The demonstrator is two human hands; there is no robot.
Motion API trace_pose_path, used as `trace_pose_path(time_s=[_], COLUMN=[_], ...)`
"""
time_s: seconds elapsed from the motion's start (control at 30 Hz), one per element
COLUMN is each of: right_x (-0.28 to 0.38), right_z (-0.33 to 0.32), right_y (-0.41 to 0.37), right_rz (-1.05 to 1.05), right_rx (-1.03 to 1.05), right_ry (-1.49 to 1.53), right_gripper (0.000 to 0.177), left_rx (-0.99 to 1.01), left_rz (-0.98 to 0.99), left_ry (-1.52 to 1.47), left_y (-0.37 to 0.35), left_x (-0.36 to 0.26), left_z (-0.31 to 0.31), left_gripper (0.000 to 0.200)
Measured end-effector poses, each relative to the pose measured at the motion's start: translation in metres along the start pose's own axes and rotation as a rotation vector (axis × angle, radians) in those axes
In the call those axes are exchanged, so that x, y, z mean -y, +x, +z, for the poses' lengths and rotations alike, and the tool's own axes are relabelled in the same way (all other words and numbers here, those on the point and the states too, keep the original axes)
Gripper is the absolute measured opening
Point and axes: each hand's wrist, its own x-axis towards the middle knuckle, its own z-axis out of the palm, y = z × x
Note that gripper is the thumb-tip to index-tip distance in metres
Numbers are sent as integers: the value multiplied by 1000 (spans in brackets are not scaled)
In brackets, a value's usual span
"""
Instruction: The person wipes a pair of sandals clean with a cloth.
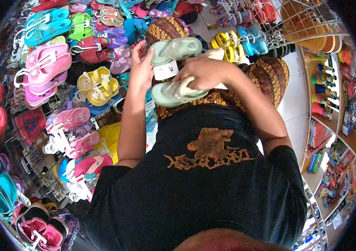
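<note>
A pair of pale green slide sandals lies over my lap, with clear straps and a white tag (pixel 166 70) between them. My right hand (pixel 207 74) reaches across from the right, its fingers curled down on the lower sandal (pixel 165 95) near a cream strap. My left hand (pixel 141 69) is at the toe end, fingers apart, the thumb against the edge of the upper sandal (pixel 180 48). Something cream-coloured (pixel 214 54) shows partly behind my right hand; its shape is mostly hidden.
Wire racks hung with sandals fill the left side, including a pink pair (pixel 48 60) and a yellow pair (pixel 97 85). More yellow sandals (pixel 228 46) hang ahead. Shelves with small packaged goods (pixel 324 92) stand right of the white tiled floor (pixel 293 100).
</note>
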Motion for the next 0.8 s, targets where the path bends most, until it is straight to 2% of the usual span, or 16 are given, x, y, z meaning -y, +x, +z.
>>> trace_pose_path(time_s=[0.03, 0.07, 0.13, 0.23, 0.33, 0.37, 0.4, 0.47, 0.5, 0.53, 0.6, 0.63, 0.67, 0.73, 0.8], right_x=[7, 14, 19, 9, 5, 4, 4, -1, -4, -5, -6, 3, -1, 7, 14], right_z=[5, 6, 9, 18, 16, 11, 2, -14, -15, -24, -17, -22, -16, -16, -6], right_y=[2, 0, -8, -20, -36, -43, -49, -57, -54, -51, -35, -29, -19, -6, 6], right_rz=[28, 70, 116, 93, 47, 84, 21, -96, -100, -125, -92, 5, 17, -28, 19], right_rx=[-11, 19, -80, -166, -304, -292, -299, -295, -319, -293, -363, -303, -256, -102, -50], right_ry=[-26, -82, -70, -34, 211, 193, 282, 461, 652, 594, 294, 232, 168, 186, 78], right_gripper=[37, 38, 38, 33, 29, 31, 31, 33, 34, 35, 41, 44, 40, 41, 44], left_rx=[8, 34, 84, 52, 27, 29, 27, 35, 38, 32, -18, -16, -14, -25, -26], left_rz=[78, 63, 35, 43, 7, 12, 15, 123, 175, 146, 77, 68, 62, 61, 89], left_ry=[26, 37, 59, 173, 204, 205, 202, 263, 291, 215, 265, 275, 287, 291, 360], left_y=[12, 20, 19, 14, 7, 9, 10, 21, 19, 13, 7, 5, 1, -2, -5], left_x=[12, 22, 20, 17, 6, 6, 9, 23, 24, 25, 20, 16, 12, 8, 8], left_z=[-5, -14, -13, -7, 5, 4, 1, -7, -3, 0, 5, 7, 9, 15, 16], left_gripper=[42, 39, 34, 32, 31, 30, 30, 29, 29, 29, 30, 30, 31, 32, 31])
